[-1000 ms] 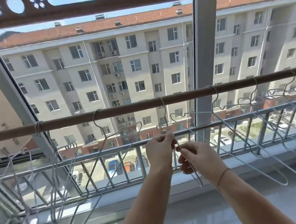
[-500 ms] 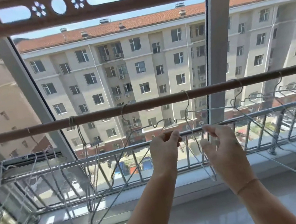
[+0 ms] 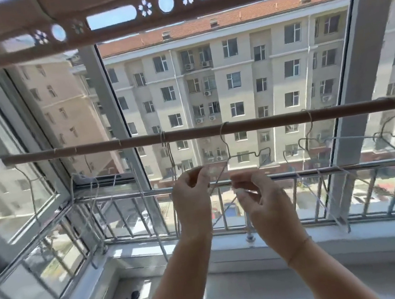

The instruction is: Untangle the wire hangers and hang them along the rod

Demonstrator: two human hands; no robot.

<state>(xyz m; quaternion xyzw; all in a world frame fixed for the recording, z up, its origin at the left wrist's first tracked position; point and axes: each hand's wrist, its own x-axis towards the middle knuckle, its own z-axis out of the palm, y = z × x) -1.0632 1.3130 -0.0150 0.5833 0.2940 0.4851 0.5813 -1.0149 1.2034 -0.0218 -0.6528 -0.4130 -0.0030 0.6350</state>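
Observation:
A brown rod [image 3: 189,134] runs across the window. Several thin wire hangers hang from it. One hanger [image 3: 226,145] hooks over the rod at the middle, straight above my hands. My left hand [image 3: 193,200] pinches its sloping wire just below the rod. My right hand [image 3: 263,201] is raised beside it with fingers curled near the same wire; blur hides whether it grips. More hangers [image 3: 317,148] hang to the right, and a bunch of hangers [image 3: 89,193] dangles at the left near the window corner.
A steel railing [image 3: 295,174] runs along the window behind the hangers. A grey window post [image 3: 358,78] stands at the right and an opened window frame [image 3: 52,183] at the left. A small dark object [image 3: 133,297] lies on the white sill below.
The view has swung left, so the rod's left end now shows. My hands have shifted from the previous hanger to the one hooked at the middle of the rod.

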